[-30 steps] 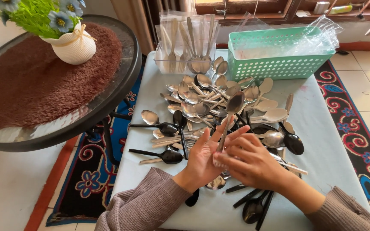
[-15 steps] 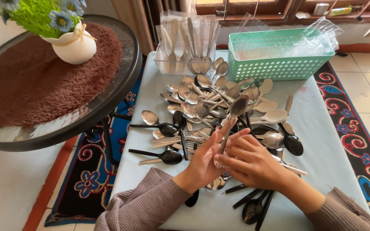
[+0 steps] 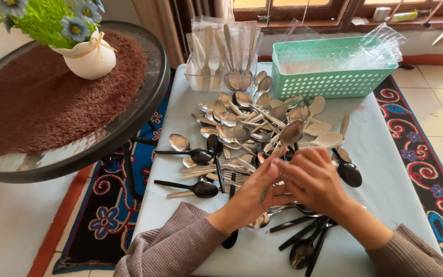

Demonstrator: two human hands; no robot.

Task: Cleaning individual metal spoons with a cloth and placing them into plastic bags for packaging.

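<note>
Two hands meet over a big pile of spoons [image 3: 252, 123]. The left hand [image 3: 252, 192] and the right hand [image 3: 311, 179] are pressed close together, touching each other. Both hold one silver spoon [image 3: 289, 134]. Its round bowl sticks up above the fingers [image 3: 303, 156] and tilts a little. Its thin handle goes down between the two hands, so most of the handle is hidden. The fingers of both hands are curled around that handle, grasping it. I cannot tell if more spoons are tucked in the hands.

The pile lies on a surface [image 3: 390, 169] with a pale blue cloth. Most of the pile is shiny silver spoons and forks. Some black spoons [image 3: 193, 154] lie at the left side of the pile. More black ones [image 3: 303, 241] lie near the wrists, partly under the hands.

At the far edge sits a green basket [image 3: 329, 69] with small holes and a clear plastic bag in it. Just beside it stands a clear box [image 3: 221, 56] with spoons and forks standing up inside.

To the left is a round glass table [image 3: 144, 110] with a brown fuzzy mat [image 3: 42, 102] and a white flower pot [image 3: 88, 56]. A patterned rug [image 3: 426, 154] lies on the floor.
</note>
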